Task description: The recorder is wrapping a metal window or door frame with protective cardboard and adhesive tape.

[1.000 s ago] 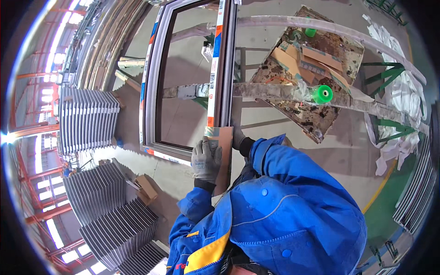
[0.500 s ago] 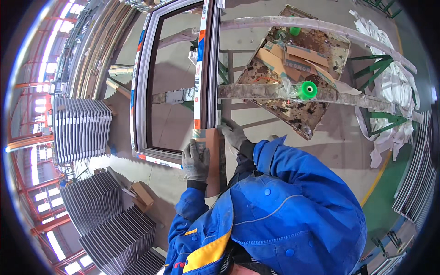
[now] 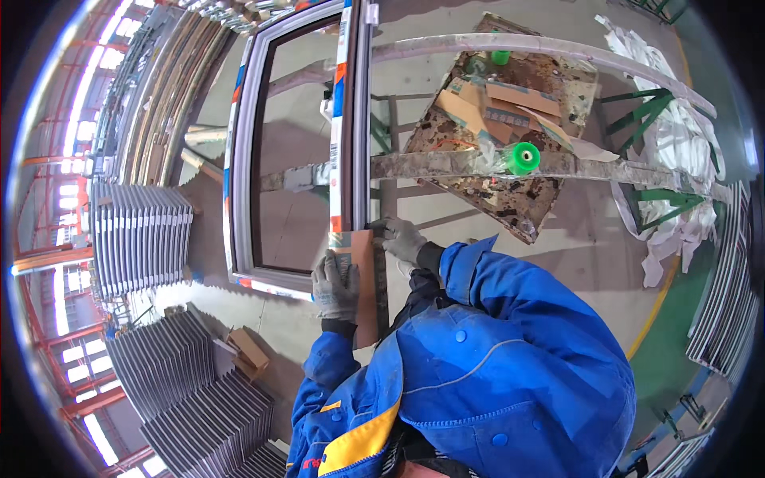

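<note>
A tall grey window frame [image 3: 239, 191] with glass lies across metal rails in front of me. Both my hands wear grey gloves and blue sleeves. My left hand [image 3: 335, 285] presses on the near end of the frame's right upright, against a brown cardboard strip [image 3: 366, 295] wrapped around that corner. My right hand [image 3: 402, 239] grips the top edge of the same strip from the right side. Orange and blue tape marks run along the upright.
A wooden board [image 3: 498, 171] with cardboard pieces and a green roll [image 3: 522, 157] rests on the rails to the right. Stacks of grey metal profiles [image 3: 139, 239] stand at the left and lower left. White wrapping lies by green stands at the far right.
My head has moved closer, so the frame fills more of the view. My right hand has come forward onto the cardboard strip; my left hand stays on the frame's near corner.
</note>
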`<state>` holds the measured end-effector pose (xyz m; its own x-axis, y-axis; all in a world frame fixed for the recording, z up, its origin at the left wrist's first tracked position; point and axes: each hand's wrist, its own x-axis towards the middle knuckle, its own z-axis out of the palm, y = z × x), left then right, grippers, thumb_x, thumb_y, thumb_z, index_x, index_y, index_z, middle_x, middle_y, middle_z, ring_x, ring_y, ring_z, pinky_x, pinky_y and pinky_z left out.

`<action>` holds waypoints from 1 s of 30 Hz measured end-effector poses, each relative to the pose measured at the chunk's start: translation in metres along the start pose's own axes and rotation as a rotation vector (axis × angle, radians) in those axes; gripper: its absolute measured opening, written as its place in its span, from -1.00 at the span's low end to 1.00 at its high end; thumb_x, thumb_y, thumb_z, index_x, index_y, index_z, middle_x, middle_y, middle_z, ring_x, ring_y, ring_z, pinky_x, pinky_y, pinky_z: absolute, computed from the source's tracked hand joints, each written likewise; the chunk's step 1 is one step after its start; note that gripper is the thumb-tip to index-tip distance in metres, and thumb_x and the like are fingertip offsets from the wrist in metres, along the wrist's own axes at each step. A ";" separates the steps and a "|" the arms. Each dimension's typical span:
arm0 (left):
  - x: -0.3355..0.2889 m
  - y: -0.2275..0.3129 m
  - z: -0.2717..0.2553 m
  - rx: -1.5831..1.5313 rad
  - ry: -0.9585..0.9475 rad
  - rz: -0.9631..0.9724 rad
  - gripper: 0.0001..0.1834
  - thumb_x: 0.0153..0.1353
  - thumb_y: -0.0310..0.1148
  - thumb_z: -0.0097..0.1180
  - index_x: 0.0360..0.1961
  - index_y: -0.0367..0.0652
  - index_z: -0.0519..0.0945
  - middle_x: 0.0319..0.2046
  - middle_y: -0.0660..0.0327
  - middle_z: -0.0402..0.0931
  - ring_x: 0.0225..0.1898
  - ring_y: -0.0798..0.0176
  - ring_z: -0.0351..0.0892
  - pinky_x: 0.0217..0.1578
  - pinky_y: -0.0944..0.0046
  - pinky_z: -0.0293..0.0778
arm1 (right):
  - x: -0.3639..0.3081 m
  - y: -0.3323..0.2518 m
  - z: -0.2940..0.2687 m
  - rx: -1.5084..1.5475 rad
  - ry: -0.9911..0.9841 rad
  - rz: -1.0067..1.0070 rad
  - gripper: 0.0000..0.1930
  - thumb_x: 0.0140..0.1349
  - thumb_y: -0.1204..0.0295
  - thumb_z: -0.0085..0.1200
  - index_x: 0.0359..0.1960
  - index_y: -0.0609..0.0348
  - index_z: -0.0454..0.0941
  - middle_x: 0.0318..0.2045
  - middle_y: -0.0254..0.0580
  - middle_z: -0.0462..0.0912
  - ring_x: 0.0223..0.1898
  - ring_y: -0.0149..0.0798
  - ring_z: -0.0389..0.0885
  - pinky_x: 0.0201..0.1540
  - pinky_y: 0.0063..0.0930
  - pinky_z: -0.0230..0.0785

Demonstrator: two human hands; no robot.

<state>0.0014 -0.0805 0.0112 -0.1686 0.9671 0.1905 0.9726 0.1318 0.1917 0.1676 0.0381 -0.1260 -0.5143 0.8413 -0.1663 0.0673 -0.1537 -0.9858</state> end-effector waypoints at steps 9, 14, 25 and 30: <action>-0.001 -0.002 -0.006 -0.013 -0.027 -0.036 -0.29 0.31 -0.10 0.26 0.32 -0.38 0.44 0.09 -0.20 0.51 0.13 -0.27 0.49 0.14 -0.13 0.48 | -0.055 -0.109 -0.138 0.058 0.410 -0.304 -0.47 0.23 0.45 0.29 0.27 0.17 0.52 0.24 0.11 0.59 0.29 0.12 0.55 0.32 -0.15 0.39; 0.000 -0.001 -0.010 -0.027 0.012 -0.005 -0.28 0.31 -0.11 0.27 0.35 -0.35 0.41 0.08 -0.16 0.51 0.11 -0.25 0.50 0.10 -0.12 0.50 | -0.078 -0.105 -0.258 -0.812 0.823 -0.456 -0.44 0.20 0.50 0.26 0.28 0.25 0.47 0.26 0.13 0.52 0.32 0.19 0.45 0.35 -0.06 0.35; -0.001 -0.004 -0.001 -0.062 0.105 0.057 -0.32 0.25 -0.18 0.33 0.33 -0.26 0.44 0.04 -0.17 0.54 0.05 -0.27 0.54 0.04 -0.18 0.52 | -0.067 -0.029 -0.320 -0.656 0.634 0.226 -0.25 0.28 -0.04 0.25 0.34 0.22 0.41 0.12 0.24 0.62 0.16 0.21 0.60 0.19 -0.02 0.46; 0.000 -0.007 0.001 -0.062 0.117 0.075 -0.36 0.29 -0.18 0.28 0.32 -0.25 0.45 0.03 -0.17 0.54 0.04 -0.27 0.54 0.02 -0.18 0.51 | -0.072 -0.019 -0.298 -0.613 0.653 0.086 -0.27 0.28 -0.06 0.26 0.36 0.12 0.41 0.14 0.21 0.61 0.18 0.18 0.60 0.19 -0.05 0.47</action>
<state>-0.0052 -0.0815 0.0087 -0.1169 0.9413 0.3167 0.9720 0.0430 0.2309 0.4582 0.1354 -0.1020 0.0889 0.9954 -0.0352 0.6233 -0.0832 -0.7776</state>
